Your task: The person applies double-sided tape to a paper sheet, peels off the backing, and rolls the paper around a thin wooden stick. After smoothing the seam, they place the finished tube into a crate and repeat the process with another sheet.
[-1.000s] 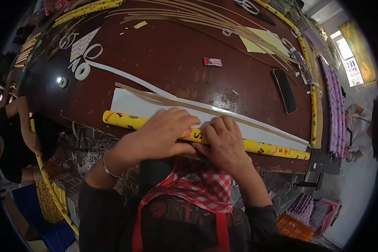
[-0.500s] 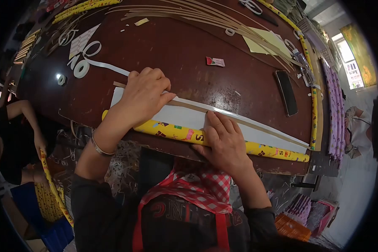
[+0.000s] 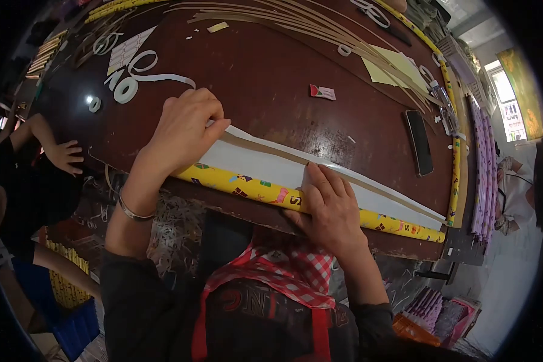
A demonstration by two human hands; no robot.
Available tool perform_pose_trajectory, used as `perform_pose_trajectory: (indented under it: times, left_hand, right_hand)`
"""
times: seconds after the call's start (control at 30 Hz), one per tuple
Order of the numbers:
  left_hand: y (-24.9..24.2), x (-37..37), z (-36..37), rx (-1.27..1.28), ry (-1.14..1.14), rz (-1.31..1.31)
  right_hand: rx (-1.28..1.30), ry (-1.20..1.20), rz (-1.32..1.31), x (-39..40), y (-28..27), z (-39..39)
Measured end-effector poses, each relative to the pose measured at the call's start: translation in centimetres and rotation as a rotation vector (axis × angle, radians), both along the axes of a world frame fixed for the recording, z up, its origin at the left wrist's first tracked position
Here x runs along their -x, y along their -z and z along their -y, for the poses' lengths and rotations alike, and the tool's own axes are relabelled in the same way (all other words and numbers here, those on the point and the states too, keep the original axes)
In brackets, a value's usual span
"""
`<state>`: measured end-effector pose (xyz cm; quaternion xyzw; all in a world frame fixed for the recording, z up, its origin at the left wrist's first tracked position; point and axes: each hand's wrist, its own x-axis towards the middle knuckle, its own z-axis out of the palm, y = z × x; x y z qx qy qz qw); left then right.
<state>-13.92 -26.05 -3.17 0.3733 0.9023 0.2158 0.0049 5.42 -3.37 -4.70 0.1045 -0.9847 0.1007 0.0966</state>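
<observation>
A long yellow printed paper [image 3: 244, 183], rolled into a tube along its near side, lies near the table's front edge. Its white inner side [image 3: 256, 158] is exposed, with a thin brown strip [image 3: 291, 157] along the far edge. My left hand [image 3: 190, 128] is closed in a pinch above the paper's left part, and a curled white tape strip [image 3: 169, 77] runs up to it; the fingertips are partly hidden. My right hand [image 3: 333, 208] grips the roll near its middle, thumb on the near side and fingertips on the brown strip.
A white tape roll [image 3: 125, 90], a small packet [image 3: 322, 92] and a phone [image 3: 419, 143] lie on the table [image 3: 253, 78]. Long brown strips [image 3: 320, 31] cross the back. At the left is another person's hand [image 3: 63, 157]. Purple rolls [image 3: 481, 169] stand at the right.
My left hand has lifted slightly and moved left along the paper; the white strip now bunches and curls. My right hand stays on the roll. The other person's hand has let go of a yellow roll.
</observation>
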Motion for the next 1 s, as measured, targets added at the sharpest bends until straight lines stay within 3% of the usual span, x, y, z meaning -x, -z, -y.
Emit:
perform_pose_trajectory:
  times: [0.3, 0.5, 0.57, 0.6, 0.67, 0.7, 0.77, 0.8, 1.0]
  left_hand:
    - [0.2, 2.3, 2.6, -0.047, -0.113, -0.036]
    - [0.1, 1.9, 2.7, -0.140, -0.048, -0.054]
    - [-0.4, 1.1, 2.2, -0.452, -0.080, -0.047]
    - [-0.6, 0.7, 2.3, -0.452, -0.082, -0.048]
    - [-0.8, -0.2, 2.4, -0.581, -0.082, -0.429]
    - [-1.0, -1.3, 2.5, -0.603, -0.038, -0.401]
    - [-1.1, -2.8, 2.7, -0.414, 0.217, -0.349]
    - [-0.7, -3.5, 2.1, -0.367, 0.236, -0.223]
    - [0.4, -2.1, 0.1, -0.016, 0.170, -0.185]
  right_hand:
    - [0.005, -0.005, -0.021, 0.0, 0.0, 0.1]
    - [-0.006, -0.004, -0.024, 0.1, 0.0, 0.1]
    - [-0.007, -0.005, -0.026, 0.0, 0.0, 0.0]
    - [-0.011, -0.001, -0.027, 0.1, 0.1, 0.0]
    - [-0.010, -0.002, -0.027, 0.1, 0.1, 0.0]
    - [-0.008, -0.002, -0.026, 0.0, 0.1, 0.0]
    - [-0.012, 0.005, -0.018, 0.1, 0.0, 0.0]
    - [-0.015, 0.007, -0.010, 0.0, -0.1, 0.1]
    - [-0.008, 0.000, -0.042, -0.1, 0.4, 0.0]
